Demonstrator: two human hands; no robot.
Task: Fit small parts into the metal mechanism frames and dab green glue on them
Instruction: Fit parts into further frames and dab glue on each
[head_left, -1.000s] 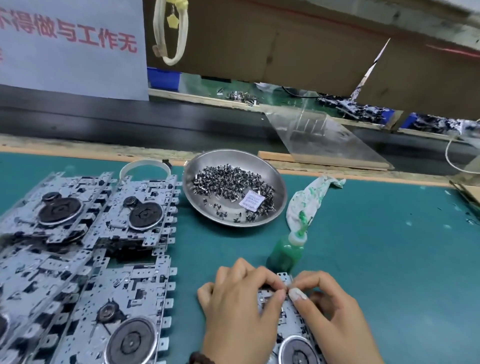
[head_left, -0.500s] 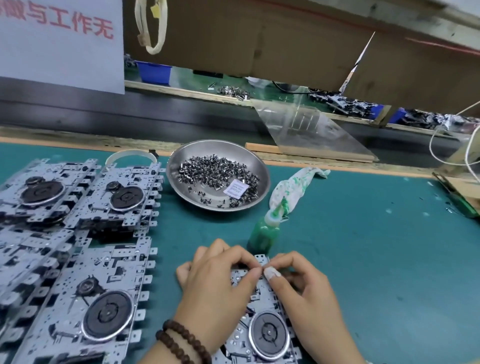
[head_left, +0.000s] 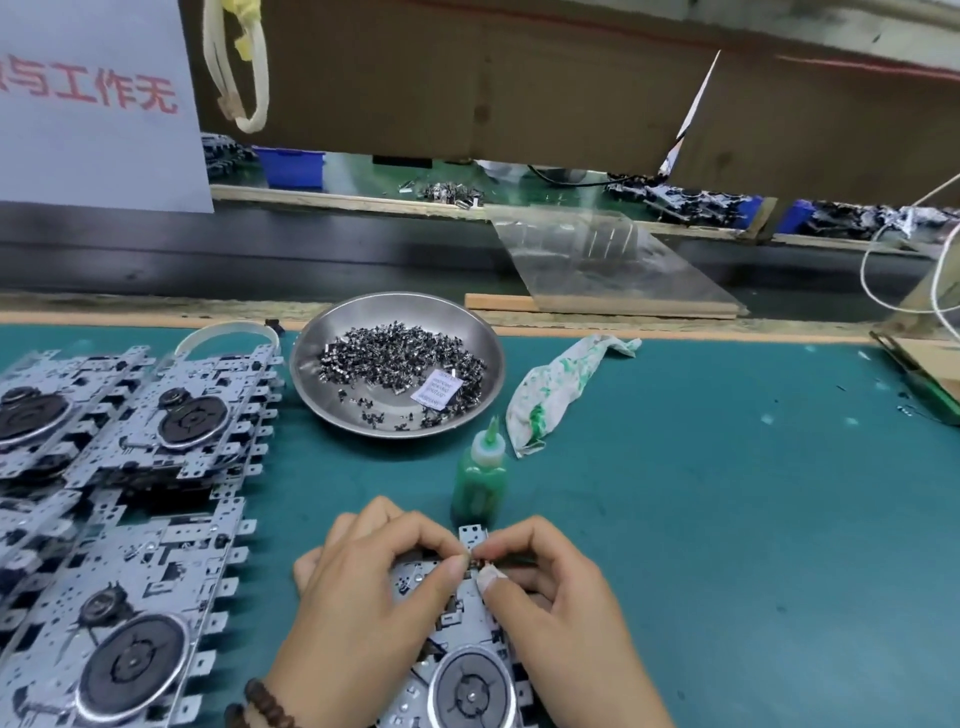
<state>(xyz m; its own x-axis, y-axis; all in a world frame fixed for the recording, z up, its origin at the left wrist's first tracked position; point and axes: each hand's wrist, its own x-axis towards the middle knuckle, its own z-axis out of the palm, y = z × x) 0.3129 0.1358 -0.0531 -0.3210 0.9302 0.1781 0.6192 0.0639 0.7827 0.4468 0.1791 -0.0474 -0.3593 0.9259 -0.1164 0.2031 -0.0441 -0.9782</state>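
Note:
A metal mechanism frame (head_left: 457, 644) with a dark round wheel lies on the green mat at the bottom centre. My left hand (head_left: 363, 597) and my right hand (head_left: 550, 597) curl over its far end, fingertips meeting. Together they pinch a small dark part (head_left: 474, 564) against the frame. A green glue bottle (head_left: 480, 480) stands upright just beyond the frame. Behind it a round steel dish (head_left: 332, 338) holds several small dark parts (head_left: 400, 361) and a white packet.
Several stacked metal frames (head_left: 124, 519) cover the mat on the left. A green-stained white rag (head_left: 556, 389) lies right of the dish. A clear plastic sheet (head_left: 597, 260) leans on the black conveyor behind. A cardboard piece (head_left: 924, 374) sits at the right edge.
The view has shifted a little, so the bench sits lower and further right in frame. Both hands stay on the frame's far end, fingertips still together.

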